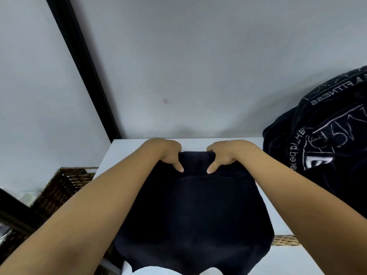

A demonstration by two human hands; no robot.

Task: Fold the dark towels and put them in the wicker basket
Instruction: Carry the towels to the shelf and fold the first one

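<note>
White table (127,147): dark towel (194,211) hides both hands' fingers.

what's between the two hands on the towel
In the head view, only dark towel lies between the left hand and right hand: a bare strip of its far edge, nothing resting on it.

Pile of dark towels (325,143) at table's (123,153) right edge cut off by frame edge; its white lettering only partly legible. Wicker basket (59,187) left of table mostly hidden by left arm, contents not visible. Fingers of both hands hidden behind towel's (194,211) far edge; only thumbs show. Towel's near edge hangs off table, partly out of frame.
</note>
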